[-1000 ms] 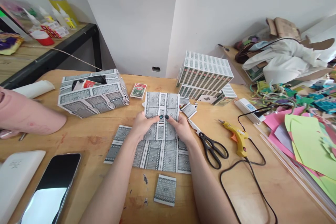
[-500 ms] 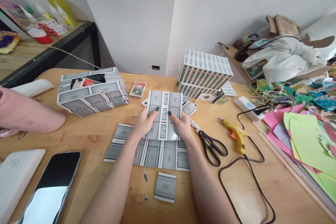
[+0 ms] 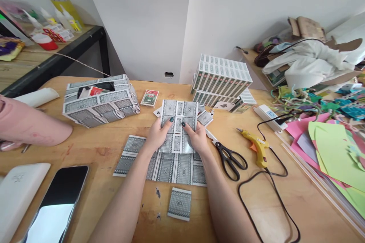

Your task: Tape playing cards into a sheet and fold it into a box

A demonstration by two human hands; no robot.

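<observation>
A panel of joined playing cards [image 3: 179, 108], backs facing up, is held between my two hands. My left hand [image 3: 157, 133] grips its left edge with the thumb on top. On the opposite edge my right hand [image 3: 198, 134] does the same, fingers hidden underneath. Below the held panel, a larger sheet of joined cards [image 3: 166, 167] lies on the table, partly covered by my hands and forearms. One small card piece [image 3: 179, 204] lies nearer to me. Scissors [image 3: 228, 157] with black handles rest just right of my right hand.
A card-covered box [image 3: 99, 102] stands at the back left, with a card pack [image 3: 149, 98] beside it. Stacked card packs [image 3: 222, 76] stand at the back right. A yellow glue gun [image 3: 258, 146] trails its cord on the right. A phone [image 3: 57, 201] and pink bottle [image 3: 34, 121] are left.
</observation>
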